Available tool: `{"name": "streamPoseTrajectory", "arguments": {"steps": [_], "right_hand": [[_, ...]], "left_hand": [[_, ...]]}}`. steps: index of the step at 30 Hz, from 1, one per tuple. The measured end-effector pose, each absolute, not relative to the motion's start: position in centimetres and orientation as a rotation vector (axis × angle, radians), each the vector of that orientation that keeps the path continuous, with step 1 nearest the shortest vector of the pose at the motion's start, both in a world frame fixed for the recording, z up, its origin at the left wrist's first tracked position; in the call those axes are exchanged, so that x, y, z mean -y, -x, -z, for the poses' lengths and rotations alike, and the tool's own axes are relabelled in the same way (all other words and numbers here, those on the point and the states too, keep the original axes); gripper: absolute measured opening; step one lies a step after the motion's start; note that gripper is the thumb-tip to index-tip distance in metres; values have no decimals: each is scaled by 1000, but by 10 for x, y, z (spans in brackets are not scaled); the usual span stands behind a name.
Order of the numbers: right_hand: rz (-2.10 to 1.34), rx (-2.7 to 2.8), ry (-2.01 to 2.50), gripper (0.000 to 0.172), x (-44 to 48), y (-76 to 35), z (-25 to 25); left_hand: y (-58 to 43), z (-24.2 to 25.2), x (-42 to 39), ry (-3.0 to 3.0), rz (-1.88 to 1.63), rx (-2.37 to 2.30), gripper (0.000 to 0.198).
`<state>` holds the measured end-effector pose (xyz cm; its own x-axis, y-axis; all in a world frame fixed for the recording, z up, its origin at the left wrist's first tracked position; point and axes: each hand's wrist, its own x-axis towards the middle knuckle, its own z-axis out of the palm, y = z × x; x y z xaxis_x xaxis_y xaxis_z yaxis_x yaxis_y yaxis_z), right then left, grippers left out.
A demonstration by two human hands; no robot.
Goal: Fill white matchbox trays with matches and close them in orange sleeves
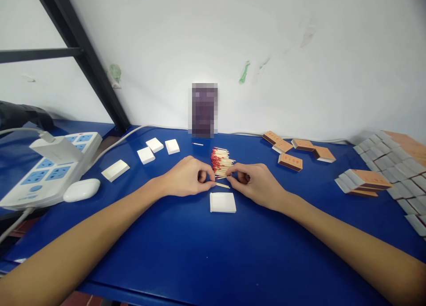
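Head view: the left hand (188, 178) and right hand (254, 181) meet at the near edge of the matches (220, 161), which are heaped mid-surface (186, 252). The fingers (208, 176) of both hands pinch a few sticks. A white tray (222, 202) lies just in front of the hands.

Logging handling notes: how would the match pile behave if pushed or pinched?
The matches are thin, loose sticks, so a push would probably scatter them, and some may roll on the smooth table. Each looks stiff and light, yet likely snaps if bent. The left hand and right hand pinch at their near ends.
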<state>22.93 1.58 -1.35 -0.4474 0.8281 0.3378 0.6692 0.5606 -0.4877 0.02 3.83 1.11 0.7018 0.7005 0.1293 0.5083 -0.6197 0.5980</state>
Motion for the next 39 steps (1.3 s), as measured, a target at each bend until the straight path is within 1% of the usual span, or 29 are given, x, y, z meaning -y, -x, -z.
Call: {"name": "streamPoseTrajectory", "arguments": {"steps": [6, 12, 18, 23, 28, 33, 39], "right_hand": [[-400, 2298, 1216, 13, -16, -228, 12], [-419, 2342, 1255, 10, -16, -229, 12], [-420, 2353, 1249, 8, -16, -228, 13], [-389, 2368, 1200, 11, -15, -229, 14], [-369, 2378, 1180, 13, -16, -230, 14], [-359, 2338, 1166, 12, -14, -229, 13], [-347, 2270, 1143, 9, -13, -228, 9]], "left_hand": [[0, -10, -38, -2357, -488, -901, 18], [3, -4, -45, -2327, -576, -968, 12], [1, -3, -46, -2359, -585, -1017, 14], [-1, -3, -45, -2381, -605, -1040, 13], [0, -3, -45, -2392, -621, -1009, 15], [3, -8, -42, -2370, -545, -879, 9], [3, -8, -41, -2413, -506, -863, 17]]}}
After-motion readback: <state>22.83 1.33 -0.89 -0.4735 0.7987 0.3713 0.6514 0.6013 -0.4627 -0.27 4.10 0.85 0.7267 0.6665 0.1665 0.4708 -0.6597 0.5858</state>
